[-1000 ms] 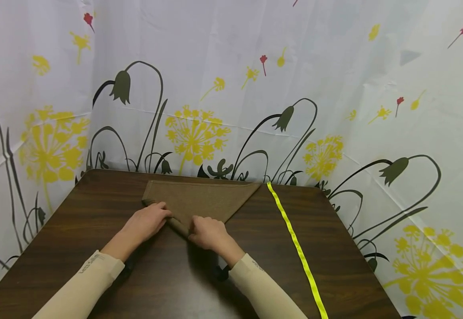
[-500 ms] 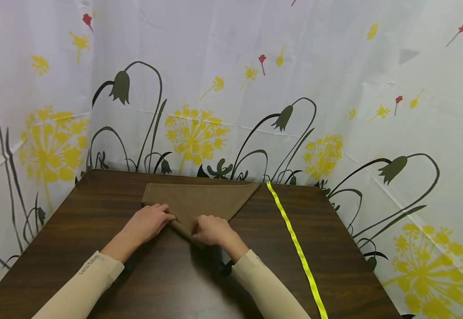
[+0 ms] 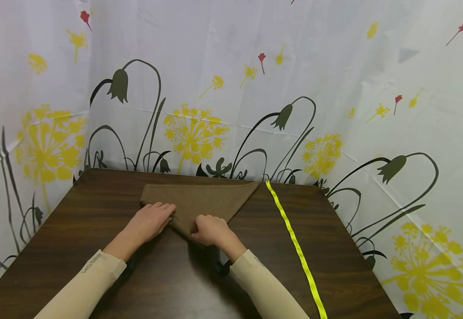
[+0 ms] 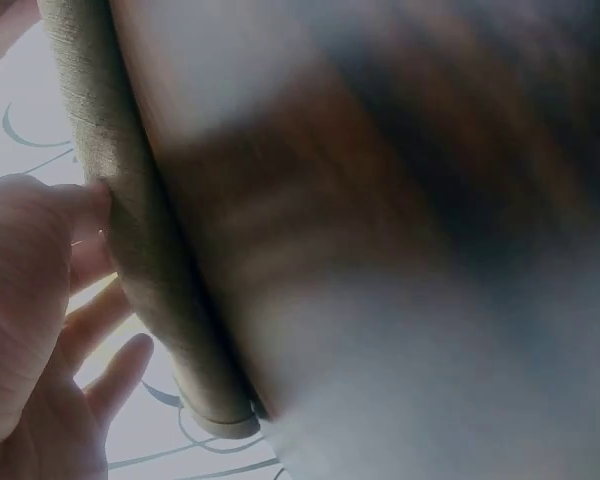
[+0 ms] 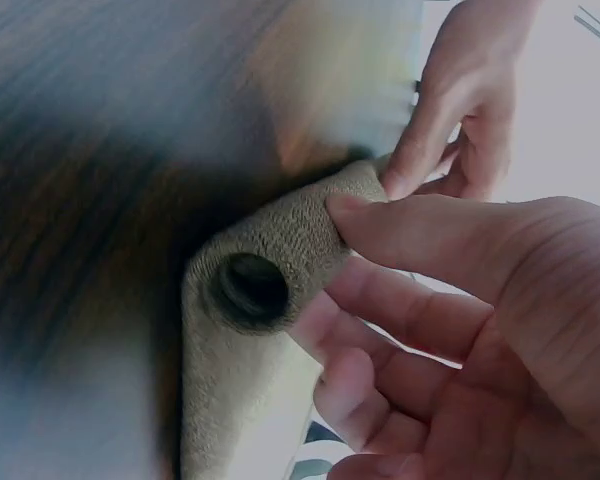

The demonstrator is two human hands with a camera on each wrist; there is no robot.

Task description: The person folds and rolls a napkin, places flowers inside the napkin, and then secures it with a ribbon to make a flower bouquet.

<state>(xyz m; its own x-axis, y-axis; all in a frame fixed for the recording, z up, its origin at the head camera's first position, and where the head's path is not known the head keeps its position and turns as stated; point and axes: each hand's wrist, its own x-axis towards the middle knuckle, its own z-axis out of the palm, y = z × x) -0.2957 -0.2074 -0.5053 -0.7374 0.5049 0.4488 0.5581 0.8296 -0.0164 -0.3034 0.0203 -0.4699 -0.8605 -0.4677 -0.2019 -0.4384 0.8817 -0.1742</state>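
A brown cloth [image 3: 207,197] lies folded to a rough triangle toward the far side of the table, its near edge turned into a roll. My left hand [image 3: 153,219] holds the roll near its left part; in the left wrist view the thumb presses on the rolled cloth [image 4: 130,200], fingers behind it. My right hand [image 3: 211,230] grips the roll farther right, close to the cloth's near point. In the right wrist view, thumb and fingers pinch the rolled cloth [image 5: 305,225], and its end shows a round dark hollow.
A bright yellow strip [image 3: 295,243] runs down the dark wooden table [image 3: 163,283] to the right of the cloth. Behind the table hangs a white curtain [image 3: 231,53] printed with flowers.
The cloth's far left edge has shifted slightly toward me. My left fingers have edged right along the roll, and my right hand has changed its hold near the cloth's point.
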